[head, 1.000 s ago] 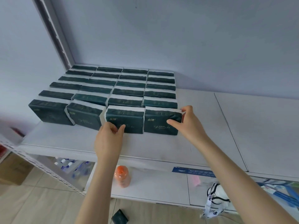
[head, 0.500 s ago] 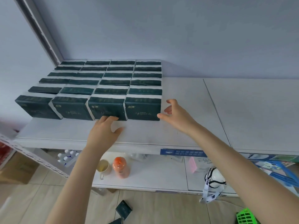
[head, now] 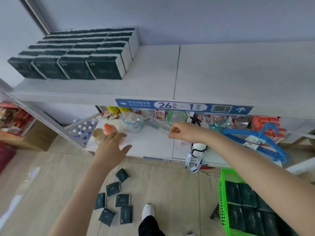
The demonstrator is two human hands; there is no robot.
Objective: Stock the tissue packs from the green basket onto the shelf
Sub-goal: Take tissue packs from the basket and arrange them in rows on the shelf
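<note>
L grip & R grip empty, green basket packs below R.

Rows of packs stand on the left end of the shelf, reaching back to the wall. A label strip runs along the shelf's front edge. Beneath it a lower shelf carries a bottle at its left and hangers at its right. On the floor in front, loose packs lie scattered just left of a shoe. The basket sits low at the right with further packs inside. The left hand hangs before the bottle, and the right hand is well apart to its right.
</note>
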